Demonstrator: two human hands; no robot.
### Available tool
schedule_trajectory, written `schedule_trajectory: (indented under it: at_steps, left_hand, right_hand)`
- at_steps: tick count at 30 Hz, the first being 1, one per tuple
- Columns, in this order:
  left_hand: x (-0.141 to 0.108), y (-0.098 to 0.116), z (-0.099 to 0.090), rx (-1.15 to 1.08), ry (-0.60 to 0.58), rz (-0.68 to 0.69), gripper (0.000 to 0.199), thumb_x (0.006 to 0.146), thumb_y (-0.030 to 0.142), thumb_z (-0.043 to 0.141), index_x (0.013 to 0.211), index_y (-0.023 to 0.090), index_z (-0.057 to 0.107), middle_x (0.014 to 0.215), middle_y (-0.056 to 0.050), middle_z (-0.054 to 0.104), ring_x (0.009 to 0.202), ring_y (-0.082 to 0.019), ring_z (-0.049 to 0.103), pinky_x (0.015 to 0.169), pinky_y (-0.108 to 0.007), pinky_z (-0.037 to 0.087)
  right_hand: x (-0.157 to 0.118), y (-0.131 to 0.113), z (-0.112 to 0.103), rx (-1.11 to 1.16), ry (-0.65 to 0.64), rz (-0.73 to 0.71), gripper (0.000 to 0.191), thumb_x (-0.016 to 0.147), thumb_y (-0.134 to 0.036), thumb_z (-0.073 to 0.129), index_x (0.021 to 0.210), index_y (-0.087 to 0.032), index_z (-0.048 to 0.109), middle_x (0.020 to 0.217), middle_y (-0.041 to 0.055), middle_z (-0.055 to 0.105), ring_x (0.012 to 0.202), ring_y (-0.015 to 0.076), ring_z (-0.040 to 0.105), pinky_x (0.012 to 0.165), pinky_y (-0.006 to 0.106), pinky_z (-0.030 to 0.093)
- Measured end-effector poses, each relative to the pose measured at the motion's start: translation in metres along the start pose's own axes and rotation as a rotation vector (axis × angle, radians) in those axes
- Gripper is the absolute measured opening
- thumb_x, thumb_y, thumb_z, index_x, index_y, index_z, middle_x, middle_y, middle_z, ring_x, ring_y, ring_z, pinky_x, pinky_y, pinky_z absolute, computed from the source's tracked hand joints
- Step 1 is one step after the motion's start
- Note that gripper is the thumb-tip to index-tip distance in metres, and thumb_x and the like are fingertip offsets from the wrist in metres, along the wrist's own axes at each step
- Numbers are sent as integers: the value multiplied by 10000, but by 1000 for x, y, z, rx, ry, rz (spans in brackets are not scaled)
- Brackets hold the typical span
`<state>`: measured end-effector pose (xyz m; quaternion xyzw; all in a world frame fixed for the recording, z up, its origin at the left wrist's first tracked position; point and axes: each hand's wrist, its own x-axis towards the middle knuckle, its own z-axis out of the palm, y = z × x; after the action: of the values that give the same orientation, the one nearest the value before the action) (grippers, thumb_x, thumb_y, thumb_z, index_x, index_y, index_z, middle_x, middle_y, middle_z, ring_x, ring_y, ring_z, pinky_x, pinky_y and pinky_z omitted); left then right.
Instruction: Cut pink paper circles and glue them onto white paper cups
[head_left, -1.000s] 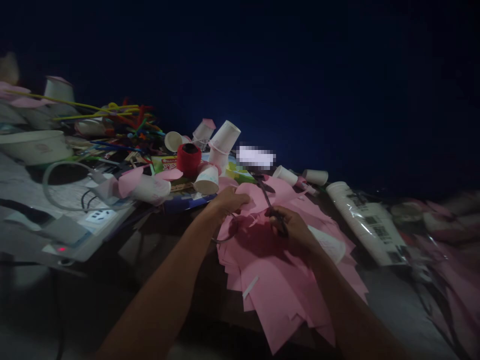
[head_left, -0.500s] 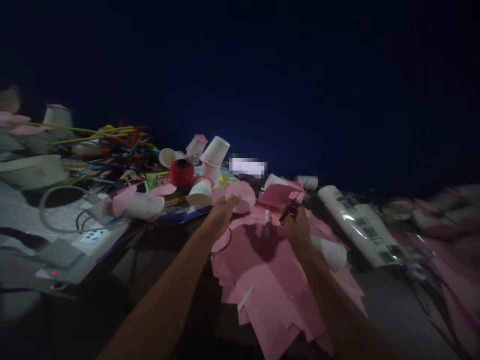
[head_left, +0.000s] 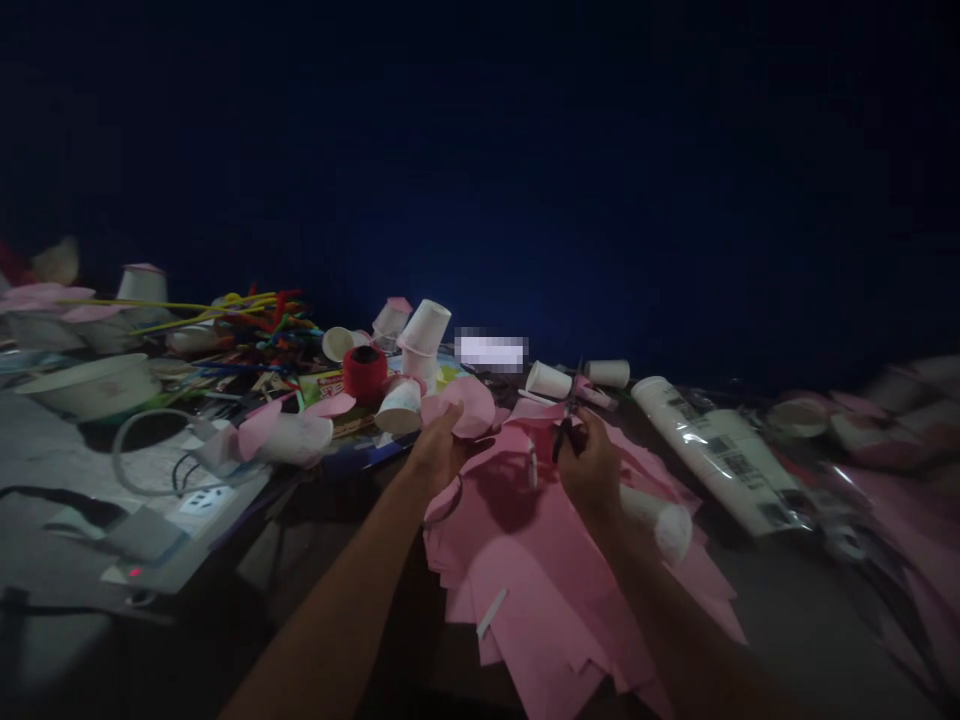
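Observation:
My left hand (head_left: 439, 452) is closed on a rounded pink paper piece (head_left: 474, 408) above the middle of the table. To its right my right hand (head_left: 591, 460) grips dark-handled scissors (head_left: 568, 436), with the blades pointing up and away near a pink paper scrap. Both hands are over a spread of overlapping pink paper sheets (head_left: 536, 590). A small white stick-like item (head_left: 532, 465) is between the hands. Beside my right wrist a white paper cup (head_left: 670, 530) lies on its side.
Stacked white cups (head_left: 422, 345) and a red yarn ball (head_left: 364, 375) are behind my left hand. Coloured pipe cleaners (head_left: 274, 315), a white bowl (head_left: 90, 388) and a power strip (head_left: 199, 505) are at left. Wrapped cups (head_left: 724, 455) lie at right.
The scissors and my right hand have turned so the blades point farther away. The pink paper near them now hangs lower, uncovering a white cup behind. The view has shifted slightly.

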<state>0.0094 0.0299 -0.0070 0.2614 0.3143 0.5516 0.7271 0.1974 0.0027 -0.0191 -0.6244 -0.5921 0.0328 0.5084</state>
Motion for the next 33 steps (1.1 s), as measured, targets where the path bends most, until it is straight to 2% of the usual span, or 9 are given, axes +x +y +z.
schedule_trajectory:
  at_steps: [3,6,13,16,18,23,26,30,33]
  left_hand:
    - [4,-1,-2,2,58,26,294,829,384,510,931,111,551,736,-115,656,710,-235,663,678,-379,538]
    - [7,0,-4,-35,86,90,335,825,435,497,945,125,543,729,-96,652,647,-214,657,651,-379,540]
    - [8,1,-6,-63,4,143,420,825,504,448,975,129,564,787,-109,656,628,-193,629,603,-354,538]
    - [8,0,-6,-51,35,136,399,807,496,489,960,136,568,750,-87,645,593,-173,608,584,-339,532]
    - [9,0,-6,-47,38,146,398,799,496,503,950,134,568,726,-74,633,577,-163,595,570,-327,528]
    - [9,3,-5,-58,14,169,379,805,485,498,951,142,562,729,-57,621,561,-163,583,547,-332,522]
    - [7,8,-1,-73,39,193,367,811,475,491,950,142,559,739,-57,619,558,-165,580,536,-332,519]
    - [5,10,3,-55,73,197,374,824,472,468,938,129,562,706,-60,608,537,-161,572,530,-328,515]
    - [6,9,2,-49,71,192,363,829,464,464,950,135,559,701,-57,607,530,-159,572,520,-320,512]
  right_hand:
    - [0,-5,-3,-122,32,-99,389,756,-256,473,1112,-102,506,832,99,622,782,222,564,784,355,406]
    - [0,-8,-3,-293,11,-132,429,762,-264,468,1165,-116,466,1024,141,595,987,271,503,890,398,329]
    - [7,10,0,-527,52,13,665,746,-294,486,1320,-37,269,1254,239,435,1151,358,358,914,467,265]
    - [8,12,-1,-583,-32,1,652,751,-281,482,1330,-64,274,1178,202,517,1103,341,410,928,463,226]
    - [7,10,-1,-605,-108,-34,571,767,-273,473,1298,-104,345,1084,157,586,1057,312,451,939,454,190]
    - [5,5,-2,-660,-331,-64,336,771,-246,467,1092,-175,538,971,110,634,976,275,496,876,431,193]
    - [6,5,-4,-687,-465,-71,290,729,-222,494,1003,-160,568,935,110,647,967,276,505,863,423,191]
    - [7,9,-4,-682,-440,-57,463,733,-183,494,1191,-131,450,934,122,656,975,275,514,851,401,196]
    - [9,12,-3,-645,-375,-59,437,758,-193,481,1191,-148,440,913,117,660,950,276,525,825,391,210]
